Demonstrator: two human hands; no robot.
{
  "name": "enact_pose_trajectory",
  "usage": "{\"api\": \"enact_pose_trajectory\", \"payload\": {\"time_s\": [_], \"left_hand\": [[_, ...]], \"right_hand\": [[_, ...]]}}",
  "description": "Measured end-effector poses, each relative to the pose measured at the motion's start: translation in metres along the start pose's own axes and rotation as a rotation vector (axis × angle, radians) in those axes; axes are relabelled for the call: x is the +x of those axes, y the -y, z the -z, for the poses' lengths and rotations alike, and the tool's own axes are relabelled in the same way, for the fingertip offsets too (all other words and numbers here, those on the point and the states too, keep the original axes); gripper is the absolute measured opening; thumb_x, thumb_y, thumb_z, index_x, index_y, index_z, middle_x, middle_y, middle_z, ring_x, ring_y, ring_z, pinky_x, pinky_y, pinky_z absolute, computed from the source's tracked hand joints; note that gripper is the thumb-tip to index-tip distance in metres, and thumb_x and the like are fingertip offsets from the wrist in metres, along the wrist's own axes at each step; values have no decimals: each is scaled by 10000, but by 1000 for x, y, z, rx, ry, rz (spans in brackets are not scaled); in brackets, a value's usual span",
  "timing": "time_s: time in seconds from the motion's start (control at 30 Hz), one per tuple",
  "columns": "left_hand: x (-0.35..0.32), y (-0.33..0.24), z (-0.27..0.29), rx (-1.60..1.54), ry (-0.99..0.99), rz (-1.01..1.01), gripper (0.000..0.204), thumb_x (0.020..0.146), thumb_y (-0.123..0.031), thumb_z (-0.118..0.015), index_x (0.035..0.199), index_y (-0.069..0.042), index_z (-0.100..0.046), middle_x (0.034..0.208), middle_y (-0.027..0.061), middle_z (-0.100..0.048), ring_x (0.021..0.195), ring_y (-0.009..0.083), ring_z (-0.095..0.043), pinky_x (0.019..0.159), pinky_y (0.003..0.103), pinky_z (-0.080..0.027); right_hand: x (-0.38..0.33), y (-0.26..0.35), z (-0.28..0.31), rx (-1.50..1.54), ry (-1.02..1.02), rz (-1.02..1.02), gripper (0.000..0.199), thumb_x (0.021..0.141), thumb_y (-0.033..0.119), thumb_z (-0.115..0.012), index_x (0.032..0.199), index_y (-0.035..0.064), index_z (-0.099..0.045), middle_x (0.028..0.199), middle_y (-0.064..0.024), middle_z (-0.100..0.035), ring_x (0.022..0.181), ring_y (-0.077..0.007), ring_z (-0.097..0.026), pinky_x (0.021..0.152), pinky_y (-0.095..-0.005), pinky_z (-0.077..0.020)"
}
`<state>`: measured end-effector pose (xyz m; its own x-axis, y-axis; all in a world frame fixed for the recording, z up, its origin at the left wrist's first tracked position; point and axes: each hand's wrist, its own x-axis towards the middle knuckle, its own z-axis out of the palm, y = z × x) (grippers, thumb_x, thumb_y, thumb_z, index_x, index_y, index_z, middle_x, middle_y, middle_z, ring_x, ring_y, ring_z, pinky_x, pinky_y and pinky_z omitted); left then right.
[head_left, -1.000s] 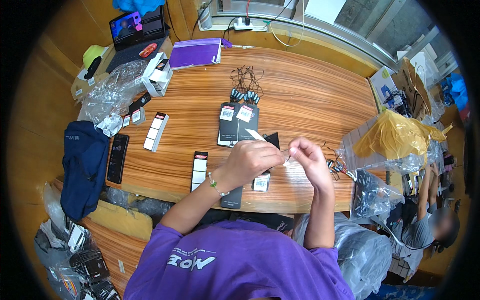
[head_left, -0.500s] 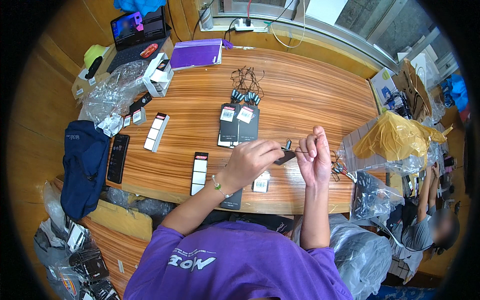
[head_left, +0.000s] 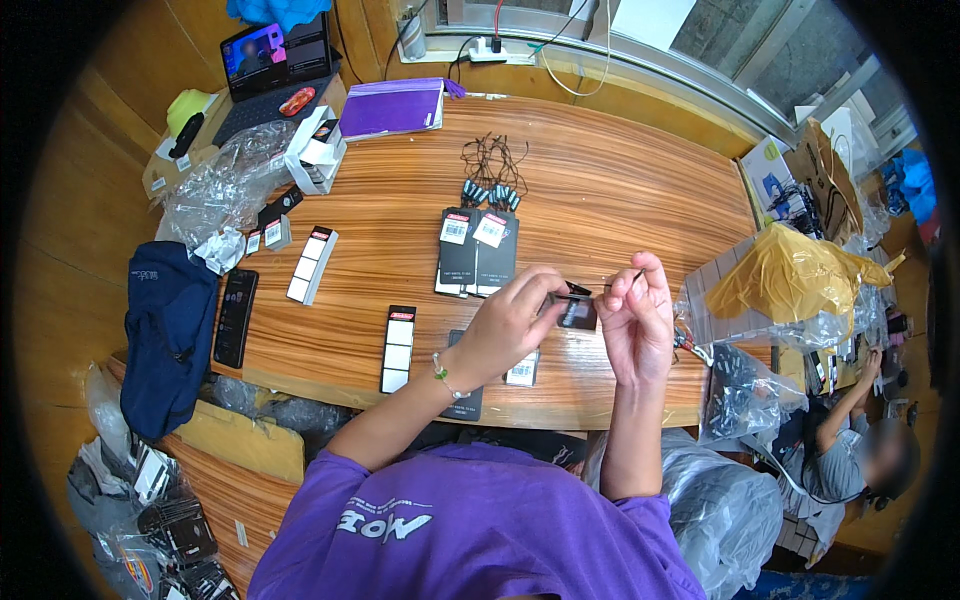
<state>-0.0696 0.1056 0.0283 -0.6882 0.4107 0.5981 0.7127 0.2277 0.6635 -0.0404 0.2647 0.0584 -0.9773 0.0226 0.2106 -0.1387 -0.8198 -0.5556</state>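
While the glossy, striped wooden table point(head_left: 600, 190) is stretching out below, both hands are hovering together above its near edge. The left hand point(head_left: 508, 322), wearing a thin beaded bracelet point(head_left: 443, 372), is curling its fingers around a small flat black packet point(head_left: 578, 312), shiny and rectangular, and is pinching it at the corner. The right hand point(head_left: 634, 318) is closing thumb and forefinger on a thin dark cord point(head_left: 634, 277) that is poking up past the fingertips, just beside the packet. Under the wrists, a matching flat pack with a white label point(head_left: 523, 370) is lying on the wood. Further up the table, two black carded packs point(head_left: 478, 250) with white stickers are sitting side by side, and beyond them a tangle of thin black cords point(head_left: 492, 165) is fanning out. To the left, a long black-and-white strip box point(head_left: 398, 348) is lying flat, with crinkled clear plastic bags point(head_left: 225, 185) heaped near the far-left corner. A yellow bag point(head_left: 790, 275) is bulging on the right.
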Motion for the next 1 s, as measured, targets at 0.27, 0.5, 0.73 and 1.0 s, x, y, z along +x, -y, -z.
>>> {"api": "enact_pose_trajectory", "payload": {"time_s": [0.27, 0.5, 0.73, 1.0], "left_hand": [[-1, 0, 8, -305, 56, 218, 122, 783, 16, -601, 896, -1, -555, 915, 74, -580, 790, 142, -579, 692, 235, -467], [2, -7, 11, -275, 14, 254, 197, 752, -29, -669, 920, -10, -569, 943, 73, -575, 864, 148, -580, 736, 264, -487], [11, -16, 24, -36, -132, 30, 127, 778, -55, -628, 899, -19, -612, 908, 106, -589, 795, 225, -575, 725, 327, -466], [13, -23, 32, -222, -46, 130, 132, 794, -59, -613, 907, 3, -640, 819, 110, -600, 761, 217, -588, 660, 302, -468]], "right_hand": [[0, 7, -1, -153, -40, 158, 188, 822, 76, -604, 989, 57, -519, 757, -79, -582, 746, -160, -522, 725, -316, -402], [-4, 8, -7, -244, 50, 159, 130, 832, 62, -581, 950, 38, -530, 736, -74, -562, 716, -157, -507, 723, -306, -400], [-16, 13, -24, -910, -18, 37, 248, 806, -26, -579, 1048, -22, -526, 790, -82, -605, 734, -116, -577, 685, -228, -447], [-15, 3, -29, -1205, 22, 142, 224, 789, -40, -579, 1003, -5, -524, 701, -47, -586, 668, -89, -539, 646, -227, -428]]}}
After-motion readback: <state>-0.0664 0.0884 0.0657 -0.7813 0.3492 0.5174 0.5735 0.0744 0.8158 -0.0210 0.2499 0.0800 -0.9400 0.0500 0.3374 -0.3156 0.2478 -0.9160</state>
